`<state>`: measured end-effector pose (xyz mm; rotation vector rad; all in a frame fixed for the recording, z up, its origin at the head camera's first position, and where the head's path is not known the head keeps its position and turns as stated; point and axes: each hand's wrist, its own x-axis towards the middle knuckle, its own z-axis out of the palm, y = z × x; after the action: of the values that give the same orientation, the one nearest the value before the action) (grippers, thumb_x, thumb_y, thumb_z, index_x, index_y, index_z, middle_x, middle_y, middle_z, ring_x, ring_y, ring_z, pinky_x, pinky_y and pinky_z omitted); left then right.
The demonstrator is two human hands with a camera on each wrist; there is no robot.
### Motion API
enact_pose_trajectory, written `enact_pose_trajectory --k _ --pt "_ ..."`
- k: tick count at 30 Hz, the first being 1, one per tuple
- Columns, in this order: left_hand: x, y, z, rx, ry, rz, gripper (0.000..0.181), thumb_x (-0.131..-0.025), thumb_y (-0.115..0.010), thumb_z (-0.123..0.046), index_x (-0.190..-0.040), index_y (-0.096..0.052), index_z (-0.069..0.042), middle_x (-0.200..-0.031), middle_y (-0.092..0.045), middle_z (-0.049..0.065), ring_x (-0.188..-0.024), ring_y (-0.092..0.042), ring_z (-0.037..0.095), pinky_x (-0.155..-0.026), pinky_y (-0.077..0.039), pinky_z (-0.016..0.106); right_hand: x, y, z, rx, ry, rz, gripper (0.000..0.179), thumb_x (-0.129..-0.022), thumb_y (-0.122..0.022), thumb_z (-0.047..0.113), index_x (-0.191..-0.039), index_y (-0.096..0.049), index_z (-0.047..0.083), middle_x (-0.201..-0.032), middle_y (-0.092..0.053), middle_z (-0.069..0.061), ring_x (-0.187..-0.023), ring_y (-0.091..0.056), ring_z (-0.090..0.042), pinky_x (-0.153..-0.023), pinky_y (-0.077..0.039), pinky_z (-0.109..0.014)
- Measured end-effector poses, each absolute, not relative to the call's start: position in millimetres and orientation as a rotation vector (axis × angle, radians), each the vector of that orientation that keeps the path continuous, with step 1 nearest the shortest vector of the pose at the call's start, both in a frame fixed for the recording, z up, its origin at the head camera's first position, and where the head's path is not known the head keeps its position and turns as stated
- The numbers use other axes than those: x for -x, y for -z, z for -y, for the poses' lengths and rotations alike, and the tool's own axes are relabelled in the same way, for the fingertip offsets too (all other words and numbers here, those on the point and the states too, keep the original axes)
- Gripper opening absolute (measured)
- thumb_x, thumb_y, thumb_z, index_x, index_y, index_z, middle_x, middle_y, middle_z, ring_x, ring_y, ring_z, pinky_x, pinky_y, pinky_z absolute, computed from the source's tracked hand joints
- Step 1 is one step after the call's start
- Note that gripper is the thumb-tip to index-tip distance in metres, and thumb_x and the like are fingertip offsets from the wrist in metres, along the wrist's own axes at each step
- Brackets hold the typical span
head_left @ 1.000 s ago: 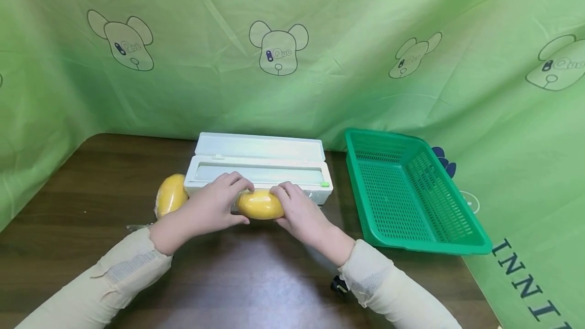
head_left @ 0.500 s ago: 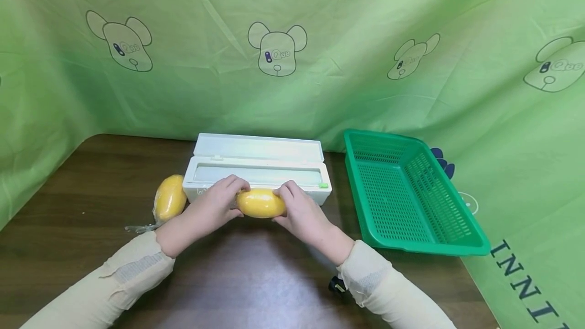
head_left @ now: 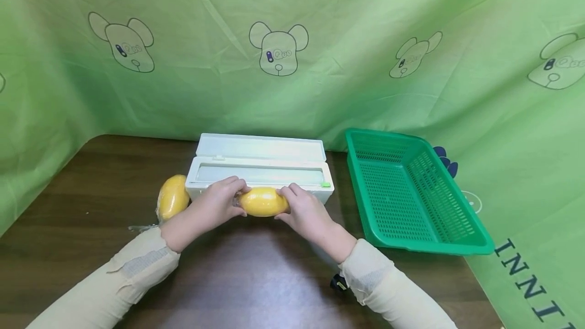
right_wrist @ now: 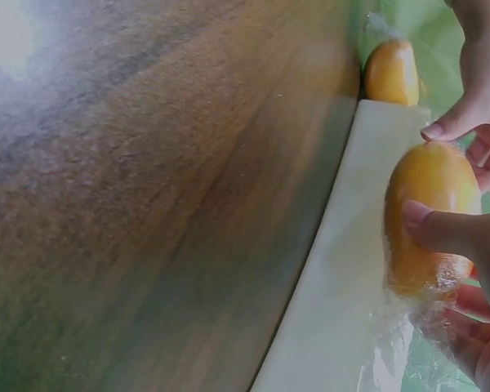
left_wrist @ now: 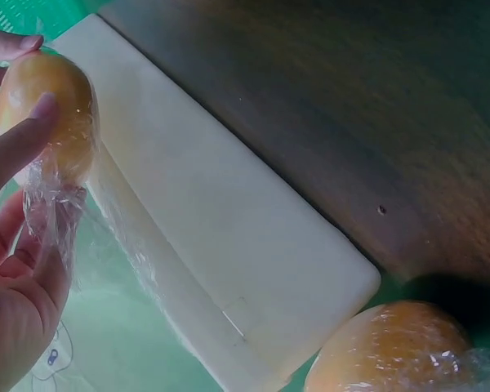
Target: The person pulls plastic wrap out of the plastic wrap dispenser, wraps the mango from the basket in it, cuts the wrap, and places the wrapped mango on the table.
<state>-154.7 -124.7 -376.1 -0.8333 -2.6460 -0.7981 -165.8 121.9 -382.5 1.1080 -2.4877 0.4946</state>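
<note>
A yellow mango [head_left: 263, 202] wrapped in clear cling film is held between both hands, just in front of the white cling film dispenser [head_left: 260, 161]. My left hand [head_left: 221, 200] grips its left end; in the left wrist view the thumb presses on the mango [left_wrist: 53, 106] while the fingers lie by a gathered tail of film [left_wrist: 53, 200]. My right hand [head_left: 307, 212] holds the right end, its thumb across the mango [right_wrist: 429, 175] in the right wrist view, with loose film [right_wrist: 429, 314] bunched beside the fingers. A second wrapped mango [head_left: 173, 198] lies left of the dispenser.
The dispenser's lid [head_left: 260, 147] stands open toward the green curtain [head_left: 196, 90]. To the right is a green plastic basket [head_left: 372, 232] with nothing in it. A small black object [head_left: 338, 283] lies by the right sleeve on the brown wooden table [head_left: 247, 283].
My left thumb and fingers have closed in on the mango's left end from a wider spread. The mango has stayed in nearly the same spot, and my right hand keeps its hold.
</note>
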Motion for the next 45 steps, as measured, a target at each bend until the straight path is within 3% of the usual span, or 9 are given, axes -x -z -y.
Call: enact_pose_trajectory --k 19,31,45 --pt "159.7 381.8 124.0 0.767 0.953 2.787 0.037 -0.068 -0.094 -0.004 -0.093 -0.067 -0.002 -0.09 -0.066 0.004 -0.084 -0.067 0.02 -0.074 -0.059 0.033 166.5 383.2 -120.6 -1.109 -0.466 2.587 0.052 -0.073 -0.094 0.021 -0.115 -0.07 0.002 -0.093 -0.067 -0.008 -0.077 -0.068 -0.021 -0.069 -0.058 -0.036" --pt "160.4 381.8 122.8 0.754 0.877 2.876 0.035 -0.07 -0.094 -0.006 -0.092 -0.067 -0.003 -0.08 -0.061 -0.001 -0.073 -0.054 0.015 -0.069 -0.051 0.033 169.2 389.2 -121.8 -1.133 -0.481 2.584 0.051 -0.073 -0.094 0.02 -0.114 -0.069 0.002 -0.096 -0.069 -0.009 -0.081 -0.069 -0.025 -0.07 -0.058 -0.039" --pt "163.1 387.9 122.9 0.772 0.865 2.935 0.031 -0.073 -0.092 -0.007 -0.089 -0.066 -0.007 -0.076 -0.056 -0.005 -0.071 -0.05 0.012 -0.065 -0.046 0.03 171.4 393.0 -120.8 -1.155 -0.513 2.645 0.05 -0.075 -0.093 0.018 -0.115 -0.069 -0.001 -0.11 -0.071 -0.014 -0.094 -0.071 -0.028 -0.08 -0.058 -0.04"
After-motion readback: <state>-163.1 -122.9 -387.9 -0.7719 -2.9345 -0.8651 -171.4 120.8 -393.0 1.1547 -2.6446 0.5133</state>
